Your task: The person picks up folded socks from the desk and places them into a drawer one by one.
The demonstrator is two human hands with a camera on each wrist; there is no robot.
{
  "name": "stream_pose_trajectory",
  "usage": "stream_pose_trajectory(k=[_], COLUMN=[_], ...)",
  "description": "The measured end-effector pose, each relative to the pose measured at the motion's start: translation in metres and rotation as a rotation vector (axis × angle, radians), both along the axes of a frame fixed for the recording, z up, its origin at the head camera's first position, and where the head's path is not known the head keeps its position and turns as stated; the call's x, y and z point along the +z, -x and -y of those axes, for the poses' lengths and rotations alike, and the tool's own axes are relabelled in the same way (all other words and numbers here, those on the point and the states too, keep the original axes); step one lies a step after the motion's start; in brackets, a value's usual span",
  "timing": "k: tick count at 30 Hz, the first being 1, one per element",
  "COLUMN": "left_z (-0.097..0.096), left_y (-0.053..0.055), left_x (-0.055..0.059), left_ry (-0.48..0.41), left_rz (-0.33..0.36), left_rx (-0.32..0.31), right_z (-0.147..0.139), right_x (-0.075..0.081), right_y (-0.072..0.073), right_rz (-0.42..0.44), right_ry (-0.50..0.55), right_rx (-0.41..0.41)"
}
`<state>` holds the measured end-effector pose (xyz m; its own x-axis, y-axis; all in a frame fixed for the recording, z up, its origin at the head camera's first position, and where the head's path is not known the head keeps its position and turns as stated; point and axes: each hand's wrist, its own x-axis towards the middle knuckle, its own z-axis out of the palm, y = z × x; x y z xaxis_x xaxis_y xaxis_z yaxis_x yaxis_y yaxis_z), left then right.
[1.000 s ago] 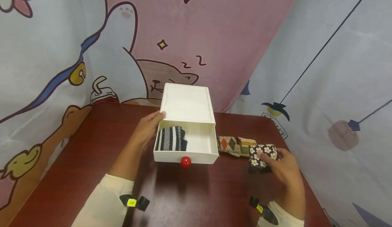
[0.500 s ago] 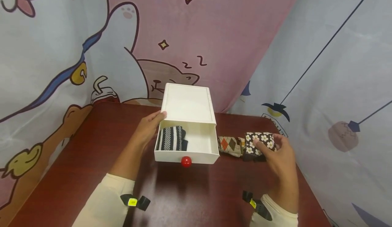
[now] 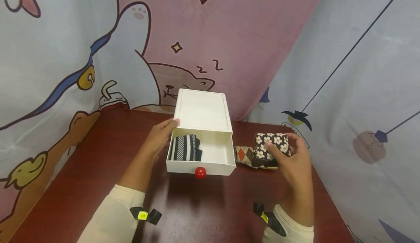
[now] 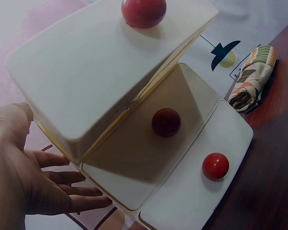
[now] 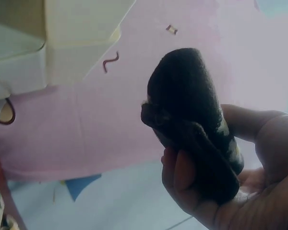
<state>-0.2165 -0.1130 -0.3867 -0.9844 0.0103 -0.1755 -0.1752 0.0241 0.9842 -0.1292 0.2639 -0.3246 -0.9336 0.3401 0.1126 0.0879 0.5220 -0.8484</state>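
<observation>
My right hand (image 3: 293, 163) grips a folded pair of dark socks (image 3: 270, 146) with white daisies, raised at the right of the drawer unit. In the right wrist view the socks (image 5: 187, 100) show their dark underside between thumb and fingers. My left hand (image 3: 160, 135) rests against the left side of the white drawer unit (image 3: 203, 110), thumb on its top edge; in the left wrist view its fingers (image 4: 81, 201) lie fairly straight along the side. The top drawer (image 3: 216, 168) is pulled out. Black-and-white striped socks (image 3: 185, 148) lie in its left part.
Argyle socks (image 3: 243, 155) lie on the brown table (image 3: 203, 210), right of the unit, partly hidden by the daisy socks. Red knobs mark the drawers, including a lower knob (image 4: 215, 166). A printed cloth (image 3: 246, 35) hangs behind the table.
My right hand has carried the daisy socks up and to the left, over the other socks on the table. The left hand and the drawer have stayed in place.
</observation>
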Motion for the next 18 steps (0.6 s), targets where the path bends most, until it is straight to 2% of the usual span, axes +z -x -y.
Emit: stream_pose_trajectory(k=[11, 18], left_z=[0.001, -0.001], left_y=[0.0, 0.0], left_x=[0.001, 0.001], left_ry=[0.009, 0.008], left_rz=[0.015, 0.018], left_rx=[0.003, 0.0], right_z=[0.041, 0.067], right_x=[0.016, 0.02], right_y=[0.004, 0.01], right_rz=[-0.091, -0.088], right_ry=[0.048, 0.02], right_rx=[0.1, 0.153])
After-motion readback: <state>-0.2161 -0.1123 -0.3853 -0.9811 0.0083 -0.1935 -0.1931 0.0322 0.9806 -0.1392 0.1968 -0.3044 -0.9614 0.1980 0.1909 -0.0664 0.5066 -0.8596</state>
